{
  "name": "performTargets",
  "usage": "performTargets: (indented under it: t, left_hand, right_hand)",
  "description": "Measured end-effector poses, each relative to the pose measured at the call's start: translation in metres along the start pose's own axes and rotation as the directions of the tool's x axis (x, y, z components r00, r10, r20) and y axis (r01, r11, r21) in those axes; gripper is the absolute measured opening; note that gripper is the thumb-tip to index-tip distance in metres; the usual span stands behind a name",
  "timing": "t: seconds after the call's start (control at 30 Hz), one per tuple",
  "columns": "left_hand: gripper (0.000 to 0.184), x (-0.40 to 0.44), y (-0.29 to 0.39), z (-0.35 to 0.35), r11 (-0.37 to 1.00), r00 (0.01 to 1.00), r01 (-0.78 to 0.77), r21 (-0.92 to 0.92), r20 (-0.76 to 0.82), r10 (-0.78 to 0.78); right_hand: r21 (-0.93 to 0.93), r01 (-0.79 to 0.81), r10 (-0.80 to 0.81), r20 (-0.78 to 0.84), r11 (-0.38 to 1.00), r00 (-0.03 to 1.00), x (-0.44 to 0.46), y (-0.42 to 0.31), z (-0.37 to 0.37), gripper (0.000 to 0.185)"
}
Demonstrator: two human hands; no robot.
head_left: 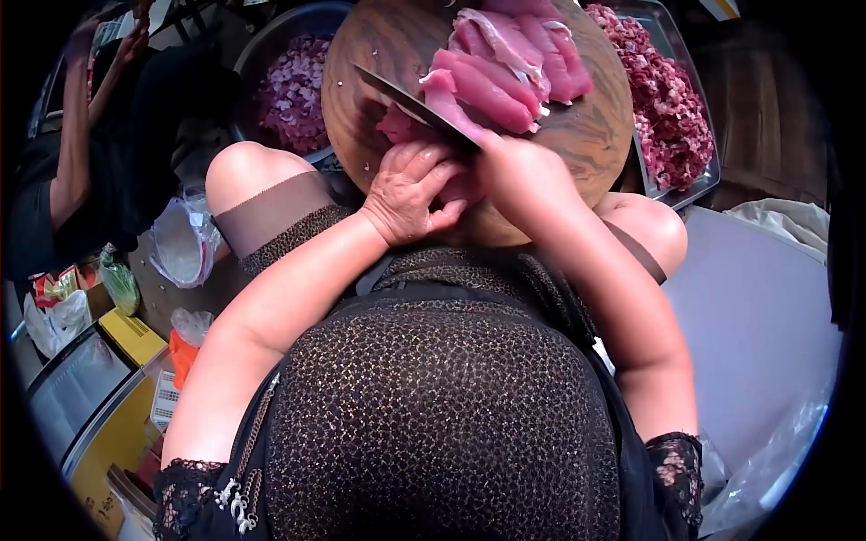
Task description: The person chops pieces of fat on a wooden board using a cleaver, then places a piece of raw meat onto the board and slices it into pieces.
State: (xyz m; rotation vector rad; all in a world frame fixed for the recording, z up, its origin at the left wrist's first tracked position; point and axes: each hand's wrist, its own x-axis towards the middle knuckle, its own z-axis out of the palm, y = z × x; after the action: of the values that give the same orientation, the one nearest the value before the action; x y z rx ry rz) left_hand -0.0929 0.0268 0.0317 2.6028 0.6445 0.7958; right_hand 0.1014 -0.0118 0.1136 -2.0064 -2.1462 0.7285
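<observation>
A round wooden chopping board (365, 108) stands between my knees with raw meat on it. My right hand (516, 167) is closed around a kitchen knife (410, 101), whose handle is hidden in my grip. The dark blade points up and left, over a piece of raw meat (403, 126). My left hand (413, 187) presses on that piece close to the blade, fingers bent and the thumb toward me. Beyond the knife, several thick strips of pink meat (487, 86) lie side by side, some with white fat edges.
A metal bowl (257, 54) of chopped meat stands left of the board, a metal tray (704, 108) of minced meat to the right. Another person (81, 171) sits at the upper left. Plastic bags (185, 239) and a yellow box (131, 335) lie at the left.
</observation>
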Motion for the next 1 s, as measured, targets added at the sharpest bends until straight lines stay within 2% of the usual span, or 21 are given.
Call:
performTargets:
  t: [0.03,0.07,0.13,0.23,0.27,0.33,0.4,0.47,0.53,0.57,0.6,0.67,0.7,0.8,0.93,1.0]
  left_hand:
    - [0.051,-0.002,-0.001,0.002,0.999,1.0,0.012,0.037,0.004,-0.012]
    - [0.051,-0.001,-0.003,0.004,0.999,1.0,0.007,0.05,-0.007,-0.007]
    - [0.052,-0.002,0.0,-0.001,0.998,0.999,0.033,0.052,0.005,-0.033]
    - [0.051,0.0,-0.001,-0.003,0.999,1.0,-0.006,0.048,-0.009,0.006]
    - [0.051,-0.002,-0.001,0.0,0.998,1.0,-0.008,0.061,-0.015,0.009]
    - [0.051,-0.004,-0.005,0.002,0.998,0.999,-0.018,0.057,-0.034,0.02]
    - [0.051,-0.003,-0.005,0.002,0.998,0.998,-0.043,0.042,-0.046,0.045]
    - [0.048,0.002,0.003,-0.004,0.999,0.997,-0.048,0.016,-0.061,0.049]
    - [0.042,0.005,0.007,-0.013,0.998,0.998,-0.039,-0.059,-0.044,0.036]
    - [0.041,0.003,0.014,-0.019,0.997,0.992,-0.06,0.049,-0.105,0.065]
    - [0.041,0.0,0.014,-0.016,0.997,0.993,-0.057,0.047,-0.1,0.062]
    - [0.044,-0.006,0.011,-0.008,1.0,0.998,-0.002,-0.01,-0.065,0.001]
    - [0.044,-0.004,0.014,-0.009,1.0,0.998,0.015,-0.01,-0.062,-0.015]
    - [0.045,-0.004,0.011,-0.006,0.999,0.998,0.04,0.012,-0.042,-0.04]
    - [0.048,-0.003,0.011,-0.008,0.999,0.998,0.037,-0.01,-0.058,-0.037]
    - [0.05,-0.004,0.008,-0.006,1.0,1.0,0.025,-0.004,0.004,-0.025]
  right_hand:
    - [-0.006,-0.065,0.066,0.075,0.998,0.995,0.02,-0.018,-0.01,0.048]
    - [0.245,-0.255,0.25,0.051,0.936,0.967,0.044,-0.017,0.009,0.052]
    - [0.271,-0.194,0.186,0.054,0.943,0.981,0.049,-0.015,0.007,0.065]
    - [-0.148,0.024,0.003,0.175,0.989,0.984,0.009,0.007,-0.031,0.031]
    - [-0.194,0.006,0.029,0.176,0.981,0.984,-0.005,0.022,-0.033,0.023]
    - [-0.218,-0.06,0.061,-0.001,0.974,0.998,-0.033,0.045,-0.037,0.016]
    - [-0.287,-0.156,0.104,-0.187,0.945,0.977,-0.053,0.046,-0.027,0.017]
    - [-0.191,-0.129,0.061,-0.327,0.973,0.943,-0.073,0.036,-0.01,0.016]
    - [-0.096,-0.096,0.052,-0.385,0.991,0.922,-0.089,0.026,0.001,0.013]
    - [-0.096,-0.075,0.029,-0.413,0.993,0.91,-0.098,0.022,0.004,0.011]
    - [-0.098,-0.057,0.008,-0.441,0.993,0.898,-0.103,0.02,0.004,0.01]
    - [-0.139,-0.022,-0.044,-0.453,0.99,0.891,-0.111,0.02,0.004,0.009]
    - [-0.189,0.021,-0.107,-0.46,0.982,0.882,-0.114,0.02,0.003,0.008]
    - [-0.266,0.045,-0.157,-0.415,0.963,0.896,-0.113,0.017,0.0,0.008]
    - [-0.284,0.044,-0.148,-0.355,0.958,0.923,-0.11,0.016,0.008,0.008]
    - [-0.285,-0.014,-0.067,-0.274,0.958,0.959,-0.108,0.014,0.007,0.007]
